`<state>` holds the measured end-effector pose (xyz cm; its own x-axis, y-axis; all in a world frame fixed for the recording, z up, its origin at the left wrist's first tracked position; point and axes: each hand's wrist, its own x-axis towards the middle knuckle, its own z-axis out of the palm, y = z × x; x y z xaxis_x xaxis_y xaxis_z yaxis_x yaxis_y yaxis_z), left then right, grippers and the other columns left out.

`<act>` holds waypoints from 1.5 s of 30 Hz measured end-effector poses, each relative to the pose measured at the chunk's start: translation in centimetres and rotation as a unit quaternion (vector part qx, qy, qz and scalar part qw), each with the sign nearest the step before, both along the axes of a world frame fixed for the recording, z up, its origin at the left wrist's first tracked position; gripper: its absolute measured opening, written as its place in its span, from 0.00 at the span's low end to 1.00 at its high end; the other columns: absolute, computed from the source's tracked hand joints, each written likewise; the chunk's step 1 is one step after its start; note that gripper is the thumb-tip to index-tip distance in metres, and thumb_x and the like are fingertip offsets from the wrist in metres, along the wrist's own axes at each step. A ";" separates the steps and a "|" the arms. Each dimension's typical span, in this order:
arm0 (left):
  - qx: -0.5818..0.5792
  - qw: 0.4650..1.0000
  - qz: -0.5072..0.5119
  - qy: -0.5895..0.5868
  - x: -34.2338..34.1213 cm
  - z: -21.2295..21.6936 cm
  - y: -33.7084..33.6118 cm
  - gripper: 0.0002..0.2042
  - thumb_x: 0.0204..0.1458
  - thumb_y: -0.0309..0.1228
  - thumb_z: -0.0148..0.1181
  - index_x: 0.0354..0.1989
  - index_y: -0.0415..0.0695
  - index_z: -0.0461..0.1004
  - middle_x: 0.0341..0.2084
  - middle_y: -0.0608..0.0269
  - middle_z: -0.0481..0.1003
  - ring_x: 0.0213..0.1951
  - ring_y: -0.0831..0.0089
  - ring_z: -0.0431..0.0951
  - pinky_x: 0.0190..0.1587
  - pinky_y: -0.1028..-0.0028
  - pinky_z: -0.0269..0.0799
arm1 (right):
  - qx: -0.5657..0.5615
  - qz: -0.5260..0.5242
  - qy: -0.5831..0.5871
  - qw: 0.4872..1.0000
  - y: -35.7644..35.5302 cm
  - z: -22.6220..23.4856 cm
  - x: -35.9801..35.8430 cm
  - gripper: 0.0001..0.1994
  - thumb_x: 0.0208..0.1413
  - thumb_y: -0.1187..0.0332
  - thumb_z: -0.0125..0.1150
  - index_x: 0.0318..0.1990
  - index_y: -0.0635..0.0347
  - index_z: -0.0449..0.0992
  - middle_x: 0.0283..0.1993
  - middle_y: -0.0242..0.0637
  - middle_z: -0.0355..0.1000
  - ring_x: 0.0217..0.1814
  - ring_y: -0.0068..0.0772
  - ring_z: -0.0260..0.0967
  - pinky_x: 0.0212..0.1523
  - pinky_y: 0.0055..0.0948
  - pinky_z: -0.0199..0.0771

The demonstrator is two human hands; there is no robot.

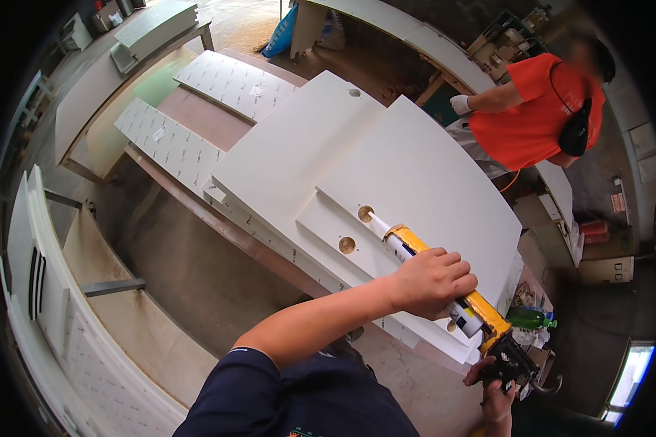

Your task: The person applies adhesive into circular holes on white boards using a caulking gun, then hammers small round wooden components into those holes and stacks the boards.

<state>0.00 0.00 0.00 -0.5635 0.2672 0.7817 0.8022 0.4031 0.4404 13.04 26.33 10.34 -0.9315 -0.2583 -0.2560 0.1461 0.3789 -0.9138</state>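
My left hand (431, 280) wraps around the barrel of a yellow caulking gun (481, 309) that carries a white tube. My right hand (497, 390) grips the gun's black handle and trigger at the lower right. The tube's white nozzle (376, 223) points into a round hole (365, 213) drilled in a white panel (423, 175) lying on top of a stack of white boards. A second round hole (347, 245) sits just beside it in the board below.
Another person in an orange shirt (536, 113) with white gloves stands at the far right of the bench. More white boards (233, 84) lie on the brown workbench (197, 120). A green bottle (530, 317) lies near the gun. White curved panels (44, 291) stand at left.
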 end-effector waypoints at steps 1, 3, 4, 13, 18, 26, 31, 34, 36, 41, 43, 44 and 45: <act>0.004 1.000 -0.005 -0.009 -0.3 -0.2 -0.3 0.13 0.32 0.30 0.64 0.29 0.47 0.68 0.25 0.67 0.68 0.29 0.68 0.71 0.31 0.71 0.66 | 0.003 0.006 0.013 1.000 -0.3 -0.3 -0.4 0.34 0.57 0.38 0.54 0.54 0.62 0.65 0.34 0.42 0.70 0.33 0.32 0.70 0.37 0.33 0.72; 0.011 1.000 -0.004 -0.021 -0.4 -1.0 -0.4 0.13 0.32 0.29 0.63 0.29 0.47 0.68 0.25 0.67 0.69 0.28 0.68 0.71 0.31 0.72 0.65 | 0.012 0.022 0.021 0.999 -0.6 -0.5 -1.1 0.32 0.59 0.39 0.52 0.53 0.63 0.65 0.33 0.41 0.70 0.31 0.30 0.69 0.32 0.30 0.70; 0.013 1.000 0.002 -0.025 -0.3 -1.5 -0.5 0.13 0.32 0.29 0.63 0.29 0.47 0.68 0.25 0.67 0.69 0.28 0.68 0.71 0.31 0.72 0.65 | 0.017 0.032 0.017 0.999 -0.4 -0.6 -1.4 0.32 0.60 0.39 0.52 0.53 0.63 0.66 0.32 0.41 0.70 0.30 0.30 0.69 0.31 0.29 0.69; 0.038 0.999 0.016 -0.019 -0.3 -1.0 0.5 0.14 0.30 0.26 0.62 0.30 0.46 0.69 0.24 0.67 0.69 0.27 0.68 0.71 0.30 0.72 0.66 | 0.036 -0.006 0.027 0.999 -0.3 0.5 -1.7 0.32 0.58 0.39 0.54 0.50 0.64 0.66 0.32 0.41 0.71 0.28 0.30 0.69 0.28 0.27 0.69; 0.011 0.999 -0.048 0.016 0.6 1.6 5.7 0.12 0.34 0.29 0.60 0.30 0.46 0.69 0.23 0.67 0.67 0.28 0.69 0.71 0.30 0.72 0.65 | 0.009 -0.028 0.011 1.000 4.1 1.9 2.8 0.38 0.55 0.37 0.55 0.55 0.68 0.65 0.40 0.48 0.73 0.43 0.42 0.72 0.46 0.40 0.72; 0.081 0.948 -0.305 0.032 5.9 3.2 21.9 0.12 0.38 0.32 0.61 0.32 0.46 0.68 0.26 0.66 0.67 0.31 0.67 0.72 0.32 0.69 0.67 | -0.219 -0.340 0.026 0.914 12.3 -0.1 21.4 0.37 0.55 0.37 0.56 0.54 0.66 0.64 0.39 0.42 0.68 0.45 0.39 0.68 0.52 0.43 0.66; 0.071 0.936 -0.345 -0.006 6.9 0.8 25.1 0.13 0.38 0.34 0.63 0.33 0.47 0.69 0.27 0.66 0.68 0.31 0.66 0.71 0.32 0.68 0.67 | -0.159 -0.395 0.017 0.905 12.9 -0.9 22.4 0.37 0.55 0.37 0.55 0.53 0.67 0.64 0.37 0.42 0.68 0.41 0.37 0.67 0.46 0.39 0.66; 0.053 0.943 -0.328 -0.035 6.5 -0.8 25.0 0.14 0.37 0.35 0.64 0.33 0.47 0.69 0.27 0.66 0.68 0.31 0.66 0.71 0.32 0.68 0.67 | -0.087 -0.372 -0.009 0.924 14.2 -0.9 20.7 0.37 0.55 0.37 0.55 0.52 0.67 0.65 0.35 0.41 0.68 0.38 0.35 0.66 0.43 0.37 0.66; 0.045 0.949 -0.307 -0.055 6.5 -1.2 25.0 0.15 0.36 0.35 0.65 0.32 0.47 0.68 0.26 0.66 0.67 0.31 0.67 0.72 0.32 0.68 0.67 | -0.060 -0.354 -0.023 0.933 15.2 -0.7 20.0 0.37 0.55 0.37 0.55 0.51 0.68 0.65 0.34 0.41 0.68 0.37 0.34 0.66 0.41 0.35 0.66; 0.052 0.959 -0.274 -0.046 6.5 -1.1 26.2 0.16 0.34 0.34 0.65 0.33 0.47 0.69 0.27 0.65 0.68 0.31 0.66 0.71 0.33 0.68 0.67 | -0.016 -0.309 -0.043 0.950 18.3 0.2 19.0 0.36 0.55 0.36 0.55 0.49 0.68 0.66 0.32 0.40 0.67 0.33 0.32 0.65 0.35 0.31 0.67; 0.061 0.961 -0.265 -0.043 6.7 -1.0 26.9 0.16 0.33 0.33 0.65 0.33 0.46 0.70 0.28 0.65 0.68 0.31 0.66 0.71 0.33 0.68 0.67 | -0.013 -0.304 -0.041 0.952 19.4 0.3 18.7 0.36 0.55 0.37 0.56 0.49 0.68 0.66 0.32 0.40 0.67 0.33 0.32 0.65 0.35 0.31 0.67; 0.067 0.963 -0.259 -0.043 6.9 -0.8 27.0 0.16 0.33 0.33 0.65 0.33 0.46 0.70 0.28 0.65 0.68 0.31 0.66 0.71 0.33 0.69 0.67 | -0.015 -0.303 -0.043 0.952 19.7 0.4 18.6 0.36 0.55 0.37 0.56 0.49 0.69 0.66 0.32 0.40 0.68 0.33 0.32 0.66 0.35 0.31 0.67; 0.072 0.964 -0.251 -0.044 7.0 -0.5 27.0 0.16 0.33 0.32 0.64 0.34 0.46 0.70 0.28 0.65 0.69 0.31 0.66 0.71 0.34 0.69 0.67 | -0.019 -0.302 -0.044 0.952 20.1 0.4 18.5 0.36 0.55 0.37 0.56 0.49 0.69 0.66 0.32 0.40 0.68 0.33 0.32 0.66 0.35 0.31 0.67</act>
